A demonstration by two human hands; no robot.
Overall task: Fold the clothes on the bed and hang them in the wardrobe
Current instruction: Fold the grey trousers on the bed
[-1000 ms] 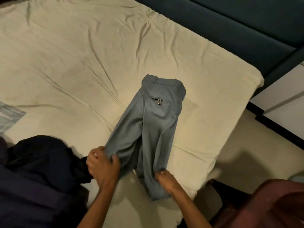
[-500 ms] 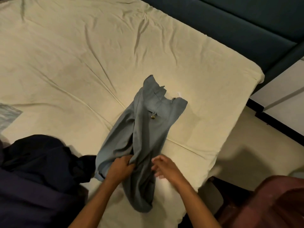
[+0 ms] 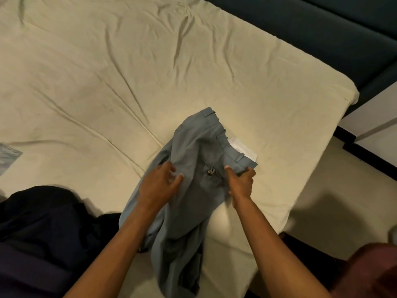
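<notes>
Grey-blue trousers [image 3: 199, 151] lie bunched on the cream bed sheet [image 3: 129, 82], waistband away from me, a back pocket with a metal button facing up. Their legs hang over the near edge of the bed. My left hand [image 3: 160, 186] rests on the trousers' left side with fingers spread and straight. My right hand [image 3: 241, 181] grips the right end of the waistband, thumb on top. A white lining or label [image 3: 245, 150] peeks out behind the waistband.
A dark navy garment [image 3: 43, 222] is heaped at the near left of the bed. A patterned cloth corner [image 3: 8, 155] shows at the left edge. A dark teal headboard [image 3: 300, 29] runs along the far right. A white bedside unit [image 3: 376, 130] and a maroon seat [image 3: 369, 274] stand right.
The trousers were pulled toward me and crumpled. Both hands moved up from the leg ends to the seat and waistband; my right hand took hold of the waistband and my left hand let go.
</notes>
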